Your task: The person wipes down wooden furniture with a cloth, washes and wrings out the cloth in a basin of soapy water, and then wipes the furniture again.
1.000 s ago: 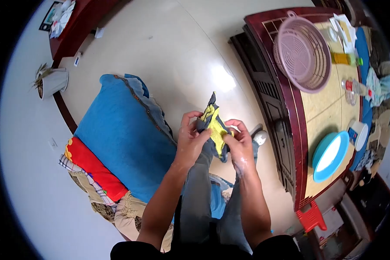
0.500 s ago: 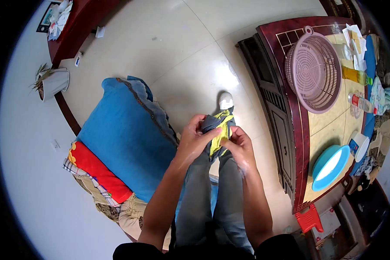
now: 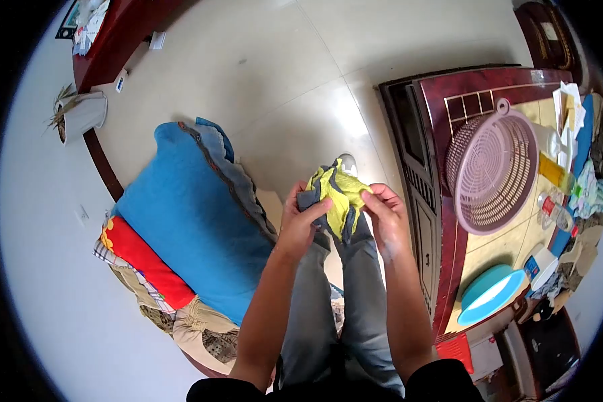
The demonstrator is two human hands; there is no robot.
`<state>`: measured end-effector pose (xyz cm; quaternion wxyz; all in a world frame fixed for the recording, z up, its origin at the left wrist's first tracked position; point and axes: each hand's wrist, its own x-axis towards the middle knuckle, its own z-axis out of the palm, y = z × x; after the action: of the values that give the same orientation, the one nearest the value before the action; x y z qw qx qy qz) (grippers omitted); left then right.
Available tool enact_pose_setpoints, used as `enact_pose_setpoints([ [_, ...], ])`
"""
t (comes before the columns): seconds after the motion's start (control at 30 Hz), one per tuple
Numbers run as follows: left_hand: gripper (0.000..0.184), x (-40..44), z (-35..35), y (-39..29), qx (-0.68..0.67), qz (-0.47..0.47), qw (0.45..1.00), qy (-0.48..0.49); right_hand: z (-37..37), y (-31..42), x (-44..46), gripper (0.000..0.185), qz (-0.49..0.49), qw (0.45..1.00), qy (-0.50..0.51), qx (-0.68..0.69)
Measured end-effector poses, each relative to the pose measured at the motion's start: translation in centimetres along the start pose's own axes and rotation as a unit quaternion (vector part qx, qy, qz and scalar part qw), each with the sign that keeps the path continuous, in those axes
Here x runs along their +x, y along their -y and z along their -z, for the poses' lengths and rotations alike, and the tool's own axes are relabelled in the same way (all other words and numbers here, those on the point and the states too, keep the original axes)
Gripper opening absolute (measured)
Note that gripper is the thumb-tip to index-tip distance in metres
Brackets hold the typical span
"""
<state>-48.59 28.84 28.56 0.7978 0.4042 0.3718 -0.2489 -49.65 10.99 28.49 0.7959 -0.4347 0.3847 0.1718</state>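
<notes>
A crumpled yellow and dark grey cloth (image 3: 340,199) is held up between my two hands, above my legs. My left hand (image 3: 303,218) pinches its grey left side, thumb on top and fingers behind. On the other side, my right hand (image 3: 386,211) grips the yellow edge between thumb and fingers. Part of the cloth hangs down between the hands. The fingertips behind the cloth are hidden.
Left of me is a seat with a blue cover (image 3: 187,214) and a red cushion (image 3: 147,261). The table (image 3: 452,268) on the right bears a pink basket (image 3: 496,171), a teal basin (image 3: 490,295), bottles and a white tub (image 3: 541,266). A potted plant (image 3: 84,117) stands far left.
The cloth is spread differently, with more yellow showing, and my right hand has moved outward to its edge. The view has shifted, so the table and basket appear lower.
</notes>
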Motion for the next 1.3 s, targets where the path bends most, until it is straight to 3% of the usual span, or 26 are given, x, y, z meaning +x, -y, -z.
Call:
enact_pose_setpoints([
  [0.13,0.033,2.1,0.1,0.2,-0.118,-0.007,0.991,-0.065,0.5,0.5,2.5,0.011,-0.01,0.999,0.0,0.047],
  [0.27,0.039,4.3,4.2,1.8,-0.168,-0.05,0.983,-0.054,0.1,0.3,4.9,0.014,0.046,0.993,-0.042,0.102],
  [0.3,0.038,4.4,4.8,2.3,-0.146,-0.049,0.986,-0.063,0.1,-0.4,5.5,0.016,0.043,0.991,-0.027,0.121],
  [0.43,0.03,5.9,9.5,5.6,-0.068,-0.209,0.974,-0.046,-0.1,-3.3,8.6,0.025,0.032,0.982,-0.083,0.164],
  [0.47,0.03,5.6,10.6,6.0,-0.1,-0.217,0.969,-0.063,0.3,-4.1,10.2,0.029,0.037,0.982,-0.062,0.174],
  [0.53,0.031,5.5,12.6,6.7,-0.162,-0.24,0.953,-0.089,-0.7,-5.4,13.0,0.03,0.028,0.973,-0.121,0.193],
  [0.6,0.033,7.1,14.8,9.0,-0.123,-0.25,0.955,-0.101,-2.0,-6.9,15.7,0.037,-0.01,0.97,-0.148,0.191],
  [0.63,0.033,8.2,16.0,10.8,-0.113,-0.251,0.956,-0.105,-1.5,-8.4,17.7,0.034,0.013,0.98,-0.102,0.17],
  [0.67,0.032,9.3,17.2,12.6,-0.102,-0.25,0.957,-0.109,-1.4,-10.0,20.1,0.03,0.04,0.982,-0.12,0.144],
  [0.73,0.031,11.2,18.3,13.6,-0.046,-0.229,0.969,-0.08,-4.5,-10.4,21.0,0.021,0.025,0.992,-0.077,0.096],
  [0.87,0.038,15.2,20.5,15.4,0.038,-0.194,0.977,-0.081,-6.9,-12.0,24.0,0.014,0.004,0.99,0.125,-0.07],
  [0.93,0.045,17.5,20.6,15.1,0.093,-0.221,0.966,-0.098,-7.9,-12.2,25.1,0.01,-0.023,0.938,0.249,-0.241],
  [0.97,0.068,18.7,21.1,14.3,0.215,-0.223,0.944,-0.111,-8.3,-11.7,25.4,0.008,-0.027,0.885,0.295,-0.358],
  [1.07,0.087,20.8,19.8,9.5,0.207,-0.353,0.905,-0.116,-10.4,-10.1,25.6,0.009,-0.052,0.789,0.408,-0.457],
  [1.17,0.074,21.0,19.6,6.2,0.172,-0.383,0.906,-0.059,-12.3,-7.9,25.1,0.01,-0.035,0.739,0.474,-0.477],
  [1.27,0.052,24.2,23.5,4.6,0.225,-0.327,0.917,0.043,-12.7,-7.8,25.8,0.01,0.087,0.769,0.405,-0.487],
  [1.3,0.029,22.7,22.1,3.7,0.133,-0.371,0.919,0.021,-12.5,-7.8,26.4,0.012,0.118,0.779,0.378,-0.486],
])
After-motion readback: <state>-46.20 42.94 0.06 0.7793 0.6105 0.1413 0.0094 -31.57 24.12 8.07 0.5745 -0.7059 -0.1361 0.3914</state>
